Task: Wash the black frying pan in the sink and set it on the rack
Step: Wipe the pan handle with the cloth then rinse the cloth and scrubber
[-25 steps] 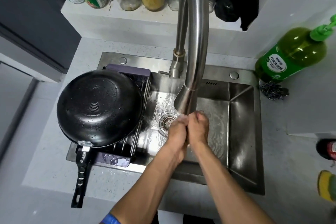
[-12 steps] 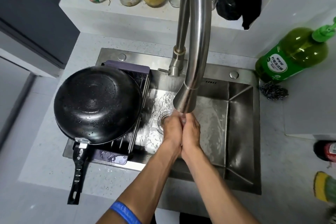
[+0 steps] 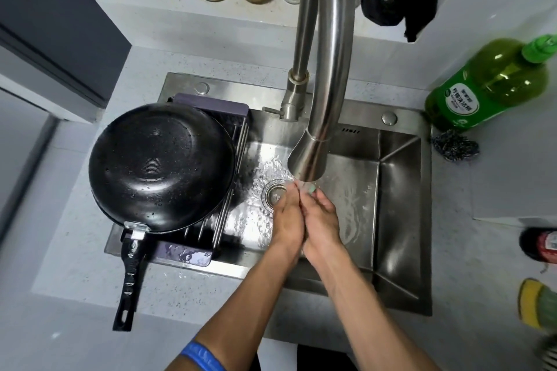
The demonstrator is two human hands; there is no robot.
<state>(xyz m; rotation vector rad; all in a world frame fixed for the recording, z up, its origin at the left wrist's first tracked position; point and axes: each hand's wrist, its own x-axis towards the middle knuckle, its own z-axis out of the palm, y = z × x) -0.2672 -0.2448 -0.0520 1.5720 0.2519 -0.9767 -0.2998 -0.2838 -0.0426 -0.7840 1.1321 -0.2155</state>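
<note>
Since 0.5 s ago: almost nothing moved, hands stay pressed together under the tap, fingers shifted slightly; pan unchanged on the rack.

Left hand (image 3: 287, 220) and right hand (image 3: 321, 221) are palm to palm, touching along their length, fingers loosely extended, holding nothing. Fingertips sit directly below the faucet spout (image 3: 307, 159), in the running water.

Black frying pan (image 3: 161, 167) is well to the left of the left hand, upside down, wet with droplets on its base. It rests on the dish rack (image 3: 229, 190), which spans the left part of the sink (image 3: 398, 190). Pan handle (image 3: 128, 283) points toward the person, past the sink's front edge and over the counter.

Drain (image 3: 274, 191) lies just left of the left hand's fingertips, partly covered by them.

Blue wristband (image 3: 203, 355) on the left forearm.

Far right of the right hand, on the counter: green detergent bottle (image 3: 488, 86), steel scourer (image 3: 455, 146) just in front of it.
</note>
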